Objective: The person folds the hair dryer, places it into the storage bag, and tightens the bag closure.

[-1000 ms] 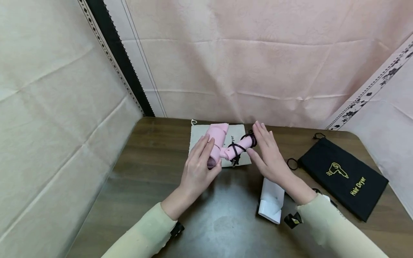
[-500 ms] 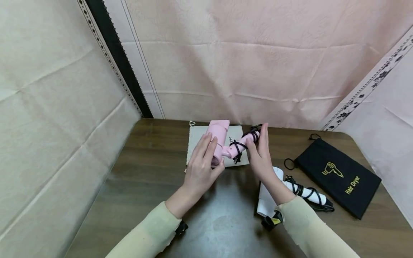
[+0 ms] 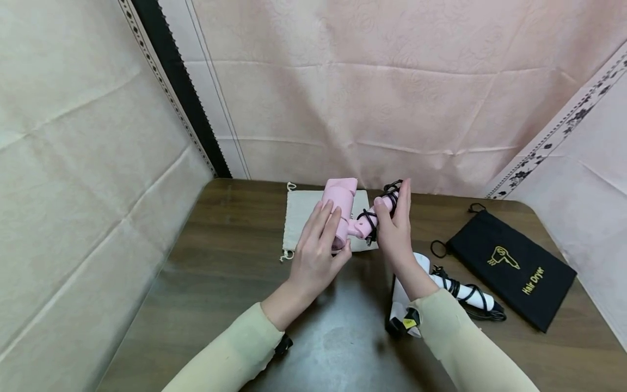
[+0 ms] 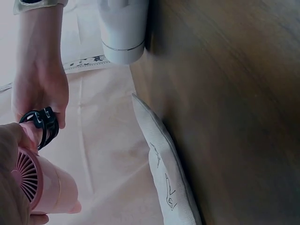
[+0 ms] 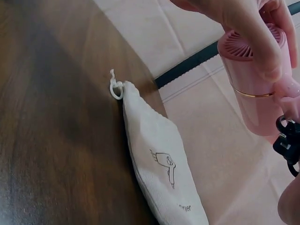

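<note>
A pink hair dryer (image 3: 339, 194) is held in both hands above a pale drawstring pouch (image 3: 300, 218). My left hand (image 3: 315, 258) grips its barrel near the vented end, and the grille shows in the left wrist view. Around the handle, wrapped in its black cord (image 3: 367, 219), my right hand (image 3: 394, 234) closes with the thumb on the near side. In the right wrist view, the dryer (image 5: 255, 110) hangs clear of the pouch (image 5: 159, 159), which bears a dryer drawing. The right-hand fingers on the handle are partly hidden.
A white hair dryer (image 3: 472, 294) with a wound black cord lies under and beside the right forearm. To its right is a black drawstring pouch (image 3: 511, 267) printed "Hair Dryer". The wooden table (image 3: 215, 272) ends at a hanging pink cloth (image 3: 421, 109).
My right hand, earlier spread beside the handle, now holds it. The pink dryer has moved slightly right and away. The right forearm swung left, uncovering the white dryer's handle.
</note>
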`<state>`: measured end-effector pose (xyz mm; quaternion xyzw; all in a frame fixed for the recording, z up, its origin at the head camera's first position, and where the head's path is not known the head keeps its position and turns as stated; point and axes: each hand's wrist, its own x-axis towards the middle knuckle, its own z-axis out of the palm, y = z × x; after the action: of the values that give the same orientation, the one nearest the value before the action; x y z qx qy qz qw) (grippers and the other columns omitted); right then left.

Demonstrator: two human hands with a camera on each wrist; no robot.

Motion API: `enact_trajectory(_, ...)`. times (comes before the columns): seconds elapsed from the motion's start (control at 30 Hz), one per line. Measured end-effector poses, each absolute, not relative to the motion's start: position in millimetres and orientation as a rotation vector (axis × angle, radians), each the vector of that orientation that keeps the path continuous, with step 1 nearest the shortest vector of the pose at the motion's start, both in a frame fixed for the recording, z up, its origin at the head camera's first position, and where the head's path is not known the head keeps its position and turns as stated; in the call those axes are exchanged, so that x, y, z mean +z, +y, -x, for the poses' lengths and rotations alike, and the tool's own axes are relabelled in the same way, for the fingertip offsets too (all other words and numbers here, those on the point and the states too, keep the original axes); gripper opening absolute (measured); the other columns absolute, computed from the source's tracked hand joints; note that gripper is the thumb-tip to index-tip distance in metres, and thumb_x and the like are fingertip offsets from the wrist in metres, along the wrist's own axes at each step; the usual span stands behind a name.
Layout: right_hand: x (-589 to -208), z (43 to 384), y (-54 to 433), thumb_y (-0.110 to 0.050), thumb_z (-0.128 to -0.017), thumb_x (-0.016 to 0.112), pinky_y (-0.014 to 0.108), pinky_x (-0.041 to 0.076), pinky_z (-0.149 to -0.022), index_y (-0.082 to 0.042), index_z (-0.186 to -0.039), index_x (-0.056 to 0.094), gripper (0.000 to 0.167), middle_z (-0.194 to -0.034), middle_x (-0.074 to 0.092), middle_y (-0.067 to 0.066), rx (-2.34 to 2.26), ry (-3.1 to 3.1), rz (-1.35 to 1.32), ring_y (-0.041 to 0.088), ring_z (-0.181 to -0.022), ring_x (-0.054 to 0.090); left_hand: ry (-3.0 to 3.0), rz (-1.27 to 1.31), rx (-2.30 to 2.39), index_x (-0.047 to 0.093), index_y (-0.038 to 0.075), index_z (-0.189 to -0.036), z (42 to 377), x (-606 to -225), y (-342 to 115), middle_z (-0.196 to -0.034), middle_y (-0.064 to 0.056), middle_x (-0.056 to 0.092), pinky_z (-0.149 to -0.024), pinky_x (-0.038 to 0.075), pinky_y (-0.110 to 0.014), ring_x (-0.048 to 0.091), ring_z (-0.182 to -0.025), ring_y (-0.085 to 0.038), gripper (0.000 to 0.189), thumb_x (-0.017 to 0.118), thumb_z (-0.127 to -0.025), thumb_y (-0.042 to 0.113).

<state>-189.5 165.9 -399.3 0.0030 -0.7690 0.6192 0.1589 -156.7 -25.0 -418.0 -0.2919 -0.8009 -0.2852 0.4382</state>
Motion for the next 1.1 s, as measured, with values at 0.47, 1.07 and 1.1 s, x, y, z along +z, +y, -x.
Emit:
enact_trajectory(0.47,-399.5,201.4,177.4,-0.020,-0.113,0.048,0.033,0.011,-0.132,-0.022,-0.173,0.013,0.070,-0.180,0.006,-0.004,1.907,-2.234,-0.172,0.007,-0.162,0.007,-1.999,0.797,-0.740,0.066,-0.005,-0.138,157.3,-418.4,-22.4,-0.143,-0.026,0.064,-0.115,0.049,-0.047,0.060,-0.137,-0.045,0.060,0.084,-0.084,0.013)
enact_trajectory(1.07,-407.4,205.9,177.8,-0.023,-0.113,0.047,0.037,0.010,-0.132,-0.025,-0.173,0.013,0.069,-0.179,0.007,-0.006,2.038,-2.327,-0.192,0.011,-0.162,0.007,-2.011,0.856,-0.603,0.065,-0.008,-0.138,154.6,-423.5,-26.1,-0.143,-0.028,0.064,-0.117,0.047,-0.045,0.060,-0.136,-0.045,0.062,0.084,-0.083,0.014)
enact_trajectory(1.1,-408.0,206.3,178.5,-0.024,-0.113,0.047,0.037,0.010,-0.132,-0.024,-0.173,0.013,0.069,-0.179,0.008,-0.005,2.026,-2.336,-0.203,0.011,-0.162,0.007,-2.013,0.859,-0.598,0.064,-0.008,-0.138,154.4,-423.7,-27.4,-0.143,-0.028,0.063,-0.117,0.046,-0.045,0.059,-0.136,-0.045,0.062,0.084,-0.083,0.014)
